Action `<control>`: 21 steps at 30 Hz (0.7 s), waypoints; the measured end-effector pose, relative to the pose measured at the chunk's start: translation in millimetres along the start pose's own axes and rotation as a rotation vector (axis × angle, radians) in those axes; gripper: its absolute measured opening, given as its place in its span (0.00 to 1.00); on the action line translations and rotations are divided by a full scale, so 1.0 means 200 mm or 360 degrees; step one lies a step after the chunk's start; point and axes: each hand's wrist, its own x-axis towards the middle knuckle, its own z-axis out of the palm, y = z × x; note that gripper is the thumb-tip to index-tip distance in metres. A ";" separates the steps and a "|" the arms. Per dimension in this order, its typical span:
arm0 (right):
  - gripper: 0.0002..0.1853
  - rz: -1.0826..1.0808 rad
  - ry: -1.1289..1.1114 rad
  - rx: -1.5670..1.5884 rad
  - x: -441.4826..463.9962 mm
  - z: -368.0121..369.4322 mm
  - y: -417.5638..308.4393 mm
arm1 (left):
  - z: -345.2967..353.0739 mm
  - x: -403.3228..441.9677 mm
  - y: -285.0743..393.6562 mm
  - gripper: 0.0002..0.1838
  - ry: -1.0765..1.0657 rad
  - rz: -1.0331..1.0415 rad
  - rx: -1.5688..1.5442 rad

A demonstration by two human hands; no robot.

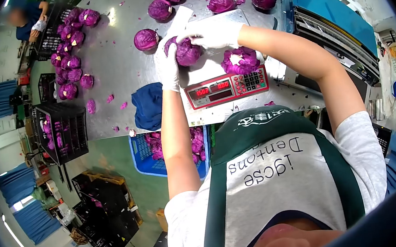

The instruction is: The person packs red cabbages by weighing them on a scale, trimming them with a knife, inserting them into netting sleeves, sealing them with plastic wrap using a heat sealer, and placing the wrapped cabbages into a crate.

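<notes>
My left hand [168, 68], in a white glove, is wrapped round the left side of a purple cabbage [187, 52]. From the right, my gloved right hand [208, 36] reaches over the top of the same cabbage, its curved fingers against it. A white strip [180, 20] rises behind my left hand. Both hands are over the metal plate of a red scale [227, 88], whose lit display seems to read 1.502 and 0.00. Another purple cabbage [240, 61], with a pale stem, sits at the plate's right side, just above the keypad.
Loose cabbages [146, 40] lie beyond and left of the scale on the metal table [113, 50]. A blue cloth [149, 107] lies by my left forearm, above a blue basket [150, 166] of leaves. A blue-topped machine [331, 13] stands right. A person [30, 20] is far left.
</notes>
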 end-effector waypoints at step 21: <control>0.31 -0.0248 -0.0276 0.0634 -0.04 -0.22 -0.53 | -0.14 0.10 -0.19 0.13 -0.0424 -0.0867 -0.0337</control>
